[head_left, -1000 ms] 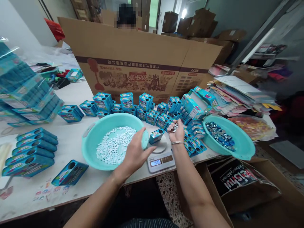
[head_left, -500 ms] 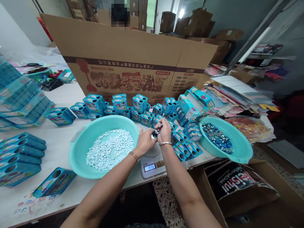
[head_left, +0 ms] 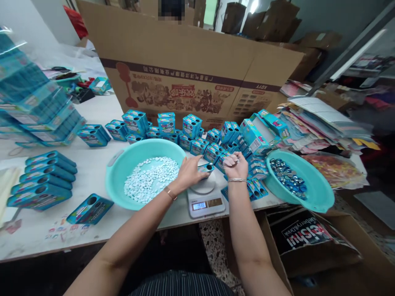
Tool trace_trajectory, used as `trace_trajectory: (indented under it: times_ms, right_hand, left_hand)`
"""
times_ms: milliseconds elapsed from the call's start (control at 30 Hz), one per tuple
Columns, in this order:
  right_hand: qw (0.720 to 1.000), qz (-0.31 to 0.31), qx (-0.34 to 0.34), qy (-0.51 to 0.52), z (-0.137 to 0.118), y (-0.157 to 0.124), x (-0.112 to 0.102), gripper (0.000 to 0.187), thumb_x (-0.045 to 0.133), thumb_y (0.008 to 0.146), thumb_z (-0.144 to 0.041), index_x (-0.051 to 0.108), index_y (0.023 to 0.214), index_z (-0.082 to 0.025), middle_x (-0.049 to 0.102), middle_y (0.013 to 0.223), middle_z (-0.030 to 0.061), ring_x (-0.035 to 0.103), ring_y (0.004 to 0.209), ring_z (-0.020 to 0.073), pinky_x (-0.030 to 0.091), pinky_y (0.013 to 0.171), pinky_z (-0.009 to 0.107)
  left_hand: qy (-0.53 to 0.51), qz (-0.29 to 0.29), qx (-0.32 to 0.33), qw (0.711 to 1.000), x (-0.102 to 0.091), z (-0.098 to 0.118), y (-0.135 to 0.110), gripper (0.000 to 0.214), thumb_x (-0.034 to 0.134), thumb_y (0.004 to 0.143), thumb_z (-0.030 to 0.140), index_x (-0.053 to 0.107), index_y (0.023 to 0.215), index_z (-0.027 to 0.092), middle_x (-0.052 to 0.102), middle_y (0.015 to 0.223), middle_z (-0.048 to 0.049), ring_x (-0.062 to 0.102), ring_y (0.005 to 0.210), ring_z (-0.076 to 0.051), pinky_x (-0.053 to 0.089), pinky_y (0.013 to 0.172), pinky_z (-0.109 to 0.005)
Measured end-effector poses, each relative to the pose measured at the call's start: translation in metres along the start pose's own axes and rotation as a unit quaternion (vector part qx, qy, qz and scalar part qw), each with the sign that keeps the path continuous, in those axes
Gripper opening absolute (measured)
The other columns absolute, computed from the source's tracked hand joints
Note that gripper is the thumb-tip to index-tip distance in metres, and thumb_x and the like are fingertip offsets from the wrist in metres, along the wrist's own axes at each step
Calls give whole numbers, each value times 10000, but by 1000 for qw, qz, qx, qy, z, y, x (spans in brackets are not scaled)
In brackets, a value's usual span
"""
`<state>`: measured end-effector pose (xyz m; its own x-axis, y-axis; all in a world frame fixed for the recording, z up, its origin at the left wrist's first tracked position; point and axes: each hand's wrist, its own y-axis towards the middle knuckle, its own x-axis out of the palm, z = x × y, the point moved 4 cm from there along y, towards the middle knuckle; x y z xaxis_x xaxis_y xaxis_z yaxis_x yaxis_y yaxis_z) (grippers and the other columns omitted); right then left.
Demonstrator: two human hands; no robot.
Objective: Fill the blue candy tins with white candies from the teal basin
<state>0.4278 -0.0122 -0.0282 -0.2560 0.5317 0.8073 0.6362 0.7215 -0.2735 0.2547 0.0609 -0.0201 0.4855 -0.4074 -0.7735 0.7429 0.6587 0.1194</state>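
My left hand (head_left: 189,173) grips a small blue candy box (head_left: 204,168) with a round opening, held over the kitchen scale (head_left: 206,207). Whether the box rests on the scale's pan I cannot tell. My right hand (head_left: 236,165) is beside it on the right, fingers curled closed around something hidden; a pale spot shows at the fingers. Left of the scale stands a turquoise basin (head_left: 115,181) of small white candies (head_left: 151,179). More blue boxes (head_left: 197,146) crowd the table behind my hands.
A second turquoise basin (head_left: 321,197) at right holds shiny blue pieces. Blue boxes (head_left: 46,181) are stacked at left, and one box (head_left: 90,209) lies near the front edge. A tall cardboard panel (head_left: 197,53) stands behind. An open carton (head_left: 348,263) sits below right.
My hands have moved apart: the right has gone right, away from the box, while the left keeps hold of it. The camera view has shifted, and more of the scale shows.
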Motion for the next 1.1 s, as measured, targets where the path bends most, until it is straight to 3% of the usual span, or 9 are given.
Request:
trace_trajectory:
  times_ms: [167,333,567,700,933,1100]
  right_hand:
    - [999,-13,-27,32,-18,-22,-36,294,426,948,-202,408,655,-205,301,450,-101,303,337,53,274,346,138]
    - [998,18,-55,-5,-13,-41,-55,276,472,934,-224,420,664,-205,290,472,-98,284,355,54,279,358,134]
    - [995,73,-38,-51,-7,-43,-51,275,512,938,-274,427,686,-205,393,561,-78,361,409,55,308,380,147]
    - [994,94,-37,-37,-6,-41,-42,235,492,934,-240,450,706,-202,445,591,-64,402,440,60,350,418,158]
    - [995,79,-39,-53,9,-28,-10,247,492,943,-244,443,705,-201,403,538,-88,356,407,53,349,439,163]
    - [992,49,-54,-101,29,-18,14,255,602,907,-315,481,715,-200,354,508,-114,340,399,45,417,486,180]
  left_hand:
    - [-31,92,5,995,-41,-27,-42,622,735,776,392,545,1331,186,625,1349,-127,561,1268,-310,404,1101,-495]
    - [-30,98,-2,995,-51,-38,-63,579,717,795,365,545,1321,192,619,1356,-117,540,1291,-297,395,1115,-492]
    - [17,67,45,997,-36,-26,-52,564,725,795,338,540,1306,186,636,1305,-132,570,1227,-304,422,1075,-475]
    - [60,16,65,996,-23,-11,-36,542,709,811,321,537,1303,172,614,1322,-139,547,1240,-309,403,1072,-457]
    - [102,-63,77,990,5,13,-1,558,693,814,308,519,1331,194,607,1312,-124,526,1248,-305,369,1067,-452]
    - [95,-65,63,991,20,12,9,503,677,823,295,555,1302,203,634,1268,-116,550,1213,-308,375,1048,-456]
